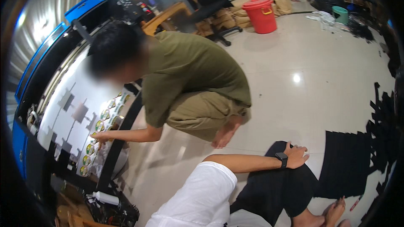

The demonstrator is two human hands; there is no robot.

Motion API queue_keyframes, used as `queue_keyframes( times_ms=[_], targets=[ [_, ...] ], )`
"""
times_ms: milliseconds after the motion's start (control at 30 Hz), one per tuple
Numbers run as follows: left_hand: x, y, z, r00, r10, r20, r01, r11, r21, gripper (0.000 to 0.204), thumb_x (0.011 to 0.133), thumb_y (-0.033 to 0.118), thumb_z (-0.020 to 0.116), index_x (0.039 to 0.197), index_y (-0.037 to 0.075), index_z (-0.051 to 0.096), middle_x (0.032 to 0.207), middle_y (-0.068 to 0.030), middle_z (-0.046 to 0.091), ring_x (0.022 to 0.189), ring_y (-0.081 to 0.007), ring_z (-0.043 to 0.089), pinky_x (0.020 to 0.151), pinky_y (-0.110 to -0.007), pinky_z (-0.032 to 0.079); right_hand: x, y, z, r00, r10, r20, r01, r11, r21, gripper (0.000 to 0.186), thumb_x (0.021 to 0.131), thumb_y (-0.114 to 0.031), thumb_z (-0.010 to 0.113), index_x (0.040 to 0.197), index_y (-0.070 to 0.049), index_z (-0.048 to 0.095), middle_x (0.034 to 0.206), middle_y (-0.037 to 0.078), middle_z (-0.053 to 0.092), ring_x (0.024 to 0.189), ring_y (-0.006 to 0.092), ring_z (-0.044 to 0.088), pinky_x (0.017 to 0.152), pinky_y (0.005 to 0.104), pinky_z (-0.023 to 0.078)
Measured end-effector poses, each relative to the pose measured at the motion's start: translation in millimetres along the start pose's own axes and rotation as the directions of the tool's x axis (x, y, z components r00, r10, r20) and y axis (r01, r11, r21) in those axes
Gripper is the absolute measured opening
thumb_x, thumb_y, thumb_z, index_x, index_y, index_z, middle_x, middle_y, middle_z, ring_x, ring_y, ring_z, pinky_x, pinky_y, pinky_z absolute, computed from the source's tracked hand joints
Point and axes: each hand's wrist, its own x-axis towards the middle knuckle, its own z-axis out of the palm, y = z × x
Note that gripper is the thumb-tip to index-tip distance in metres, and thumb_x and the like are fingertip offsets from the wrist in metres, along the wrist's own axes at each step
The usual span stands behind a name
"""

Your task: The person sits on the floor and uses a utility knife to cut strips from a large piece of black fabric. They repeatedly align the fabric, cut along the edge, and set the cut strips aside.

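Blue-and-black machine [54, 113] at nine o'clock; black-trousered leg [269, 189] at five; black cloth [344, 164] at four; left hand [297, 157] open, resting on the knee; right hand [335, 211] at the cloth's six-o'clock edge, grip unclear

Left hand [297, 156] on bent knee [304, 176]

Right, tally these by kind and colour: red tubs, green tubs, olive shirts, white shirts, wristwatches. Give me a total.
Red tub: 1
Green tub: 1
Olive shirt: 1
White shirt: 1
Wristwatch: 1
Total: 5
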Motion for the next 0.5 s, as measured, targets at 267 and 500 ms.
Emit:
queue_keyframes(
  times_ms=[267,500],
  targets=[
    [64,134,144,0.817,0.573,-0.072,-0.539,0.713,-0.449,0.056,0.078,0.006,0.07,0.132,-0.003,0.06,0.126,-0.0255,0.065,0.12,-0.0422,0.062,0.103,-0.049,0.05,6,-4,16,0.947,0.165,-0.275,-0.14,0.984,0.11,0.044,0.081,-0.006,0.063,0.123,0.007,0.069,0.121,0.028,0.071,0.113,0.0445,0.068,0.105,0.0472,0.05],
    [76,136,168,0.776,0.625,0.082,-0.551,0.735,-0.394,0.02,0.087,0.015,0.075,0.103,0.004,0.069,0.1,-0.0099,0.069,0.096,-0.0284,0.072,0.081,-0.042,0.057,9,-32,1,0.76,0.599,-0.251,-0.48,0.778,0.405,0.028,0.094,-0.015,0.062,0.113,0.001,0.074,0.105,0.026,0.073,0.098,0.0445,0.069,0.089,0.0497,0.054]
  ],
)
